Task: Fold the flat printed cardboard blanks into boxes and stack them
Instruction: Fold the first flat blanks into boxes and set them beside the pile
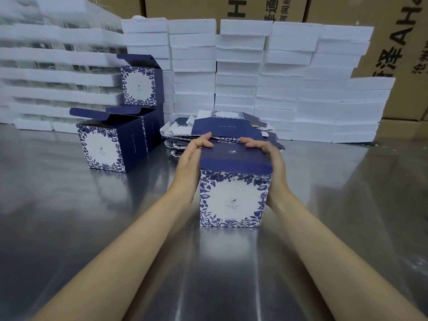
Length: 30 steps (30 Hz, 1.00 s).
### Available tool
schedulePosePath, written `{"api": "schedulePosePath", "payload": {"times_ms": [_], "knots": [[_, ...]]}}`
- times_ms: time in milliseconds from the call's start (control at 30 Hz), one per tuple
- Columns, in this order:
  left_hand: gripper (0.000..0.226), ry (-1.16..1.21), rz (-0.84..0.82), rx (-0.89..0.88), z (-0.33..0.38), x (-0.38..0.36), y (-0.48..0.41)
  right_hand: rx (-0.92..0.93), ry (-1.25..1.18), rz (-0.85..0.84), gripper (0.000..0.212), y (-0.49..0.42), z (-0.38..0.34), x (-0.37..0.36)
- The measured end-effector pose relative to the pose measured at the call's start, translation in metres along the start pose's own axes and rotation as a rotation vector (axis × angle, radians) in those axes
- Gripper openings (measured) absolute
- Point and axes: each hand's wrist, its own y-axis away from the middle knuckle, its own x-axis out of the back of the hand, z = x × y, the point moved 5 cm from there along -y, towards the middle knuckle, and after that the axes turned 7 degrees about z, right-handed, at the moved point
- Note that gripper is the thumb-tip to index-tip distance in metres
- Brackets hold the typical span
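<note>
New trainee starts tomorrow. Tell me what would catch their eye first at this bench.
The upright blue-and-white floral cardboard box at centre, held by the left hand and right hand. Behind it lies a pile of flat printed blanks, with folded open-lidded boxes stacked left and white foam slabs walling the back.

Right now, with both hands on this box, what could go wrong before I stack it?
1. The left hand and right hand press the box from both sides with fingers over its dark top; squeezing hard could dent the thin walls.
2. The stacked boxes already have open lids up; another box set on top could crush a flap or tip.
3. The flat blanks lie loosely fanned just behind; lifting could knock them.
</note>
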Motion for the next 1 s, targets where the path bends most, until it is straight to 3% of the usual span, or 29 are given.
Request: {"api": "schedulePosePath", "payload": {"times_ms": [67,233,333,433,567,633,767,1000], "knots": [[0.032,-0.058,0.01,-0.076,0.002,0.003,-0.001,0.042,-0.003,-0.025,0.039,0.003,0.002,-0.001],[0.038,-0.099,0.056,-0.22,-0.001,0.01,0.002,0.079,0.211,0.024,0.032,-0.002,-0.002,-0.001],[0.041,-0.341,-0.044,-0.701,0.021,0.008,0.018,0.14,0.385,-0.085,0.027,-0.002,-0.01,-0.006],[0.023,-0.559,-0.113,-0.871,0.025,0.004,0.023,0.129,0.595,-0.228,0.025,-0.007,-0.022,-0.009],[0.018,-0.662,-0.075,-0.749,0.02,0.007,0.013,0.16,0.712,-0.467,0.01,0.0,-0.037,-0.01],[0.017,-0.676,-0.069,-0.697,0.02,0.008,0.008,0.206,0.798,-0.544,0.023,0.005,-0.032,-0.01],[0.018,-0.673,-0.064,-0.62,0.023,0.009,0.003,0.425,0.841,-0.391,0.024,0.007,-0.031,-0.015],[0.013,-0.562,0.016,-0.482,0.03,0.007,0.001,0.565,1.004,-0.39,0.022,0.012,-0.04,-0.024]]}}
